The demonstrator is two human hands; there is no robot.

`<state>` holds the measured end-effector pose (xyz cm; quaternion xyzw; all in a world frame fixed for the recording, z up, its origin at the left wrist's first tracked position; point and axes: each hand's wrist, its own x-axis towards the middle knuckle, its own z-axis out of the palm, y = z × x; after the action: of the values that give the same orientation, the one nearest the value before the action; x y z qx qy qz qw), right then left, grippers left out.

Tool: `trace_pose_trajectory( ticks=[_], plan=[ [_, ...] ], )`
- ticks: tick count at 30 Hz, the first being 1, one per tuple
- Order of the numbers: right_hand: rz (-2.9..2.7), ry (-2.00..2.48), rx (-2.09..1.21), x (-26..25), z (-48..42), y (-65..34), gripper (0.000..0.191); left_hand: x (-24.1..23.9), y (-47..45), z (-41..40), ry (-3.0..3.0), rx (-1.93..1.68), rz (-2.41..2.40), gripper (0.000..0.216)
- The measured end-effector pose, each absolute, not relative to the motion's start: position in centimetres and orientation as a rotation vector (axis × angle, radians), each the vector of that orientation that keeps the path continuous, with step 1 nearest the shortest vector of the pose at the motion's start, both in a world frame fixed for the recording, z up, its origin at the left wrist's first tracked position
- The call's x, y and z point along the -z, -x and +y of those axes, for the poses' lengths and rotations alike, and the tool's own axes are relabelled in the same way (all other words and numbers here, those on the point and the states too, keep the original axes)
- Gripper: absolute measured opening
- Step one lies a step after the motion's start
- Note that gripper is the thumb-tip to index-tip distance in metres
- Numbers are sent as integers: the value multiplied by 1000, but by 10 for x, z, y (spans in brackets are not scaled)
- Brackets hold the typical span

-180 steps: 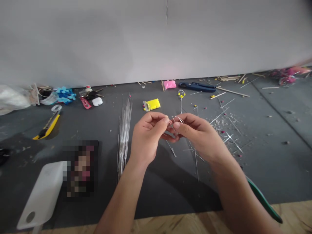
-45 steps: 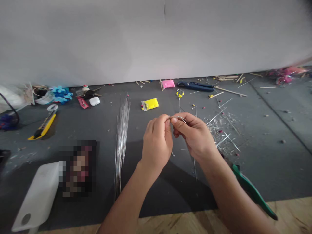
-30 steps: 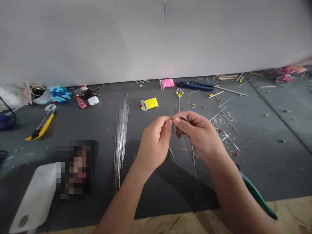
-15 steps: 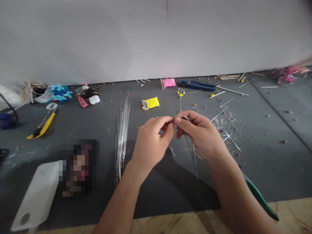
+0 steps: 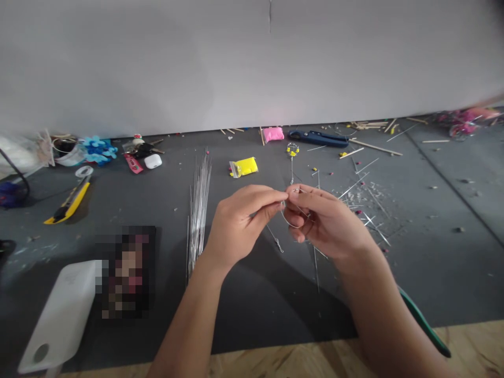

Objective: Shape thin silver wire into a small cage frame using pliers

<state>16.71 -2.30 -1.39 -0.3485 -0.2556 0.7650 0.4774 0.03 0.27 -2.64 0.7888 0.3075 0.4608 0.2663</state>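
Observation:
My left hand (image 5: 238, 223) and my right hand (image 5: 328, 220) meet fingertip to fingertip above the dark grey mat (image 5: 252, 294). Both pinch a thin silver wire (image 5: 289, 216) that is bent into a small loop hanging between them. A bundle of long straight silver wires (image 5: 198, 205) lies on the mat just left of my left hand. A short wire piece with a twisted end (image 5: 275, 239) lies on the mat under my hands.
Cut wire scraps (image 5: 366, 210) litter the mat at right. A yellow packet (image 5: 244, 168), pink packet (image 5: 273, 134), blue cutters (image 5: 318, 138) and a yellow-beaded wire piece (image 5: 292, 152) lie behind. Yellow utility knife (image 5: 69, 202) at left, white object (image 5: 59, 320) front left, green-handled tool (image 5: 423, 323) under my right forearm.
My hands stayed close together over the mat, working the wire. The wire now hangs as a visible loop below my fingertips, and my right fingers have spread a little.

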Motion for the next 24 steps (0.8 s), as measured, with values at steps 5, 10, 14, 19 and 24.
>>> trace_pose_trajectory(
  ticks=[5, 10, 14, 19, 24],
  plan=[
    [-568, 750, -1971, 17, -22, -166, 15, 32, 1, 7, -2197, -1315, 777, 24],
    [-567, 713, -1994, 17, -23, -165, 14, 29, 1, 6, -2252, -1361, 723, 21],
    [-560, 674, -2005, 17, -24, -164, 13, 27, 0, 4, -2239, -1365, 689, 21],
    [-560, 648, -2020, 19, -24, -160, 13, 29, -2, 2, -2171, -1412, 683, 20],
    [-544, 660, -2023, 17, -25, -156, 14, 31, -8, -4, -2001, -1431, 785, 9]
  ],
)
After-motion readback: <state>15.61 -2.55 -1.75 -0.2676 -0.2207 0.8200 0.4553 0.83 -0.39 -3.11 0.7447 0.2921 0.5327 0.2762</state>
